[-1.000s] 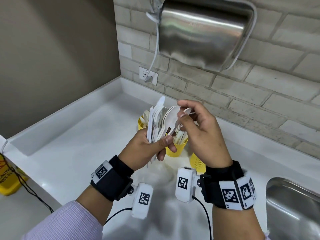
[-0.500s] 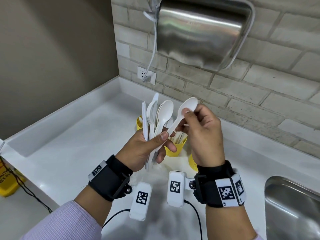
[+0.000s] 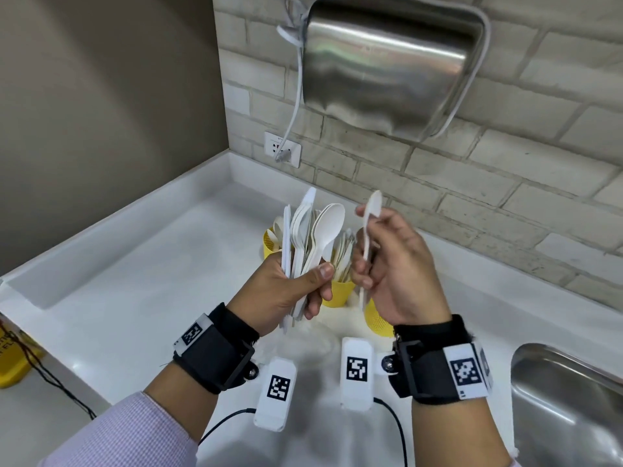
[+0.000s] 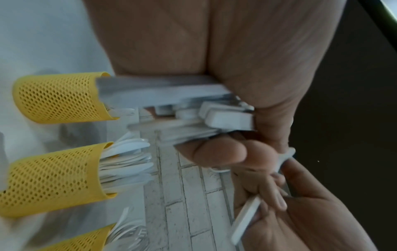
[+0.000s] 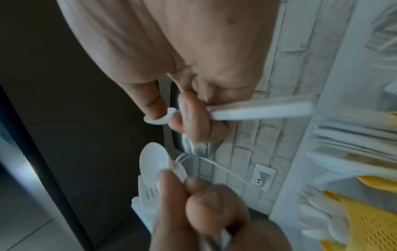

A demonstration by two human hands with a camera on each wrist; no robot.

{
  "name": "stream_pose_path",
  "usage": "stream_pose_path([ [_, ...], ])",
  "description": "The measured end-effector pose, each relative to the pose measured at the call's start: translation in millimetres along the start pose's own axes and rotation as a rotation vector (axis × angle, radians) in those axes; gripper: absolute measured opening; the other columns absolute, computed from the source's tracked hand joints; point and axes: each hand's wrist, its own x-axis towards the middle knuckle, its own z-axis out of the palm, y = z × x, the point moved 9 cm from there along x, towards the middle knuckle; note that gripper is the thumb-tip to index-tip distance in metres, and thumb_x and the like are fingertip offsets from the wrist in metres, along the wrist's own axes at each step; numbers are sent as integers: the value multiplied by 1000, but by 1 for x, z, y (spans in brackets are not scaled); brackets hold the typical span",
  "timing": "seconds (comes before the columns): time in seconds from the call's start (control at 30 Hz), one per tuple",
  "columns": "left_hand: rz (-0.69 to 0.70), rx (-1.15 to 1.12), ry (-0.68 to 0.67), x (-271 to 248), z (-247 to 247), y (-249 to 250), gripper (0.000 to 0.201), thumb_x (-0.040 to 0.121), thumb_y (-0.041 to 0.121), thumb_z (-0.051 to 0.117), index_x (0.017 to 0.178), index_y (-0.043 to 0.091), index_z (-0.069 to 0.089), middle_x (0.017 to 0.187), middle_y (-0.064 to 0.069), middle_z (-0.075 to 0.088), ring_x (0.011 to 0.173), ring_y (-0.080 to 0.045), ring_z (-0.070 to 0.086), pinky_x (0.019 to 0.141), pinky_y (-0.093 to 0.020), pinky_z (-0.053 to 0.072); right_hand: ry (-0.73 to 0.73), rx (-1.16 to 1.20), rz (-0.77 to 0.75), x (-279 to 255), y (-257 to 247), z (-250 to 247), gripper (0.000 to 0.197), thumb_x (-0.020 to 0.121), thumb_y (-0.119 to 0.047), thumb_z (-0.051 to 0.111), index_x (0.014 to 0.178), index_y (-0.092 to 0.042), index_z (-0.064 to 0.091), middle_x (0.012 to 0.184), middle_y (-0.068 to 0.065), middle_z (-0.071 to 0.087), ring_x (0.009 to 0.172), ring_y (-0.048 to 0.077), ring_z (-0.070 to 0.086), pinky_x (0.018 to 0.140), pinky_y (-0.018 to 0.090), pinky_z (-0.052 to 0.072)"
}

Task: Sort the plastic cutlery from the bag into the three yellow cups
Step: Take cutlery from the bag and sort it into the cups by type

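Observation:
My left hand (image 3: 317, 284) grips a bundle of white plastic cutlery (image 3: 306, 237), spoons and a knife, upright above the counter. Just to its right, my right hand (image 3: 365, 251) pinches a single white spoon (image 3: 369, 230), bowl up and clear of the bundle. Behind and below the hands stand three yellow mesh cups: the left cup (image 3: 271, 246), the middle cup (image 3: 337, 293) and the right cup (image 3: 377, 318), partly hidden and each holding white cutlery. The left wrist view shows the cups (image 4: 49, 178) and the bundle's handle ends (image 4: 214, 117). The spoon's handle (image 5: 257, 112) crosses the right wrist view.
A steel sink (image 3: 566, 409) lies at the right of the white counter (image 3: 135, 298). A steel hand dryer (image 3: 387, 62) hangs on the brick wall, its cord plugged into a socket (image 3: 282, 152). A yellow floor sign (image 3: 13, 358) stands low at the left.
My right hand has drawn one spoon out of the bundle and carried it right, turning it upright. The left hand kept its grip and stayed almost in place.

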Motion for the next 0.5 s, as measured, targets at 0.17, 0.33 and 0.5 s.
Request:
stream_pose_path([
  [0.17,16,94,11,0,2,6,14,99,21,64,87,17,71,73,3,69,47,-19,49,49,-29,43,-23,-134,-51,-2,11,11,6,100,-10,60,95,-8,61,61,8,51,50,20,45,46,28,40],
  [0.33,1,164,58,1,-3,7,17,99,21,64,85,15,70,55,5,60,44,-18,47,48,-27,42,23,-110,-51,1,18,10,8,97,-10,66,93,-4,63,64,11,51,52,21,48,52,31,46],
  [0.5,-16,177,92,4,-9,0,21,95,29,70,94,8,69,54,-10,50,46,-26,47,51,-31,43,112,-108,-70,2,21,5,12,98,-7,64,87,-4,59,60,4,58,55,21,52,58,32,49],
])
